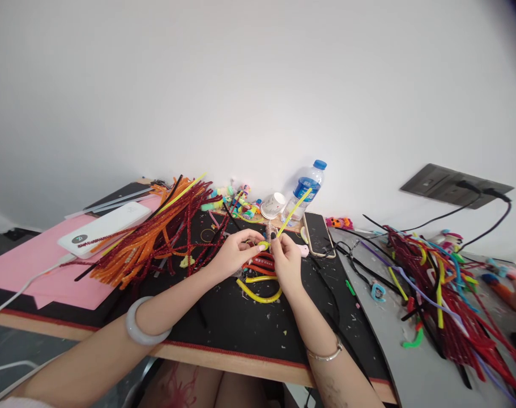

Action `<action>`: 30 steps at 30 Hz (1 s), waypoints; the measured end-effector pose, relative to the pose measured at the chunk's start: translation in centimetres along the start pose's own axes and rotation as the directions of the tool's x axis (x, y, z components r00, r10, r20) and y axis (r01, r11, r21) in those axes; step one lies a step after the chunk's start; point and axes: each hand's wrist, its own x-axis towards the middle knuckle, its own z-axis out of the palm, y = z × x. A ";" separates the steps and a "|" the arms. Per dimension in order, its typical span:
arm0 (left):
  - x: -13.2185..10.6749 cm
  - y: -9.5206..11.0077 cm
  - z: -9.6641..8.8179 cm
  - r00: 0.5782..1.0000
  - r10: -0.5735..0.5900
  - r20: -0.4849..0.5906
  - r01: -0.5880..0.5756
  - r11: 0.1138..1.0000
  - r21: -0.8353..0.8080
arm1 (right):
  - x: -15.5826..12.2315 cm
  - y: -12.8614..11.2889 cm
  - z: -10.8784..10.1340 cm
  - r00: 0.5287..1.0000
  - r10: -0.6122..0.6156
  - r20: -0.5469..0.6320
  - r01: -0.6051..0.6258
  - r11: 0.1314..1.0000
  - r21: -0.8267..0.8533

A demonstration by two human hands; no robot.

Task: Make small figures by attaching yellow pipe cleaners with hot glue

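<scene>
Centrally over the worktop [241, 326]: left hand [234, 252] and right hand [286, 259], fingers pinched on a yellow pipe cleaner [295, 208], free end toward 1 o'clock. Likely light, fuzzy, easily bent; grip beside the bend.

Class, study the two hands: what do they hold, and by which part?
A yellow pipe cleaner. The left hand pinches its curled lower end; the right hand grips it just beside that curl, leaving the long end free.

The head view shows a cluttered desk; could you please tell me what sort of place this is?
Probably a craft desk: a heap of fuzzy orange and red pipe cleaners, a snippet-strewn black mat, and left hand and right hand holding a yellow pipe cleaner.
</scene>
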 end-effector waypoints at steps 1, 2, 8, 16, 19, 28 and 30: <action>0.0 0.0 0.0 1.000 0.003 0.014 -0.003 1.000 0.006 | 0.0 0.0 0.0 1.000 -0.003 0.005 0.003 1.000 0.005; 0.0 -0.1 0.0 1.000 0.004 0.024 -0.004 1.000 0.006 | 0.0 0.0 0.0 1.000 -0.004 0.009 0.004 1.000 0.008; 0.2 -0.4 0.0 0.999 -0.011 0.034 0.013 0.997 -0.070 | 0.2 0.2 -0.2 0.999 -0.015 0.029 0.016 0.999 -0.039; 0.3 -0.1 -0.3 0.982 -0.053 -0.179 0.025 0.988 -0.155 | 1.3 0.5 -1.9 0.989 -0.064 -0.130 -0.026 0.802 -0.597; 0.3 0.1 -0.2 0.971 -0.060 -0.232 0.009 0.977 -0.213 | 1.7 0.8 -2.5 0.990 0.066 -0.120 -0.136 0.621 -0.772; 0.6 0.1 -0.4 0.956 -0.015 -0.294 -0.052 0.974 -0.222 | 2.2 1.7 -3.8 0.965 0.256 0.051 -0.101 0.547 -0.831; 0.6 0.1 -0.5 0.953 -0.018 -0.304 -0.049 0.976 -0.211 | 2.1 1.9 -4.0 0.968 0.234 0.087 -0.056 0.543 -0.838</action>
